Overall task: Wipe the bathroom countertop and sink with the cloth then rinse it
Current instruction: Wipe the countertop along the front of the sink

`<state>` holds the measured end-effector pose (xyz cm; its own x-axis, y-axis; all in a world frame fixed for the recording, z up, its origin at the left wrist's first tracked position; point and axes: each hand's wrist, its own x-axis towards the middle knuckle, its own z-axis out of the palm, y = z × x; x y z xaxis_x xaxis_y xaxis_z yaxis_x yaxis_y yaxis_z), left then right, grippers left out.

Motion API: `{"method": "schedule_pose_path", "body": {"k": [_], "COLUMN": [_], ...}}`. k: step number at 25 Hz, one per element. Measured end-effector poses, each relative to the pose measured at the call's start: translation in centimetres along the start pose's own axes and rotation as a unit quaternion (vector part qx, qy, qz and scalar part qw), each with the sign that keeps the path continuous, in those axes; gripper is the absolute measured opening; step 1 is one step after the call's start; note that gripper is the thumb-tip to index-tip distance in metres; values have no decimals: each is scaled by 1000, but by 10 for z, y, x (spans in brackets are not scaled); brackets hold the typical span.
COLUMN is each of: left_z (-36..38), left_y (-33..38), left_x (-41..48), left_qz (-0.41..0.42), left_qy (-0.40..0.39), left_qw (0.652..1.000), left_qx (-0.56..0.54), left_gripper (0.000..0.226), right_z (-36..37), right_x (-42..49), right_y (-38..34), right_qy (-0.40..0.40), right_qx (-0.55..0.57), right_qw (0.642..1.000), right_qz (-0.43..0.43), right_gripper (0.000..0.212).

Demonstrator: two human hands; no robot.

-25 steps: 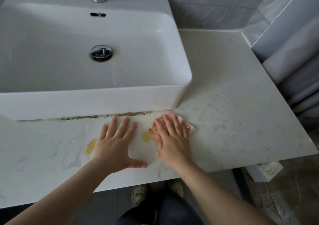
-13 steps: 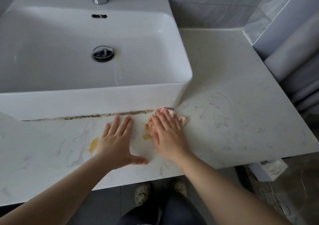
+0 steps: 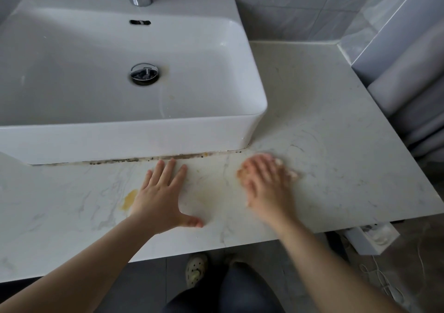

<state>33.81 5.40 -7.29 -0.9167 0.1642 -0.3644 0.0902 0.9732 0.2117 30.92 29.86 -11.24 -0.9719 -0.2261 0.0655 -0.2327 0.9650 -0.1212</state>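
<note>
Right hand [image 3: 266, 188] flat, palm down, fingers straight and close together, pressing the small pale peach cloth [image 3: 292, 174] onto the white veined stone countertop [image 3: 348, 168], just in front of the front-right corner of the white rectangular ceramic sink [image 3: 254, 123]. Hand blurred, likely mid-stroke. Cloth mostly hidden under it.

Left hand [image 3: 163, 192] spread, fingers apart, flat on the counter, probably bracing the lean. 1 yellow stain [image 3: 128, 200] just left of it, unwiped.

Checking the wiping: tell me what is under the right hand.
The cloth lies under the right hand, pressed on the countertop. Only its pale edge shows beyond the fingers; the rest is covered, and the hand is blurred.
</note>
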Motion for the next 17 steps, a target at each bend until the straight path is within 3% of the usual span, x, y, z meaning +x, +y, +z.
{"method": "schedule_pose_path", "body": {"k": [2,4,5,8,10,12,15,17], "left_z": [-1,-1,-2,-2,-2,-4,-4,-1], "left_y": [1,3,4,4,4,4,4,5], "left_x": [1,2,3,3,2,1,0,-1], "left_qz": [-4,-12,-14,-17,-18,-20,-32,-35], "left_qy": [-7,-10,-11,-7,-5,-12,-18,-13], "left_qw": [1000,1000,1000,1000,1000,1000,999,999], "left_qx": [7,12,14,12,1,8,24,26], "left_gripper": [152,151,152,155,154,153,150,150], "right_z": [-11,-11,-7,7,2,4,3,4], "right_x": [7,11,7,-22,-17,-2,8,6], "right_y": [44,32,7,-80,-72,-26,34,4], "right_qy": [-6,9,35,28,0,19,76,75], "right_qx": [14,28,25,5,-4,-30,1,14], "right_qw": [985,968,977,997,990,997,985,981], "right_qz": [170,249,210,-69,-142,-63,154,180], "right_gripper": [59,57,56,52,51,49,55,58]}}
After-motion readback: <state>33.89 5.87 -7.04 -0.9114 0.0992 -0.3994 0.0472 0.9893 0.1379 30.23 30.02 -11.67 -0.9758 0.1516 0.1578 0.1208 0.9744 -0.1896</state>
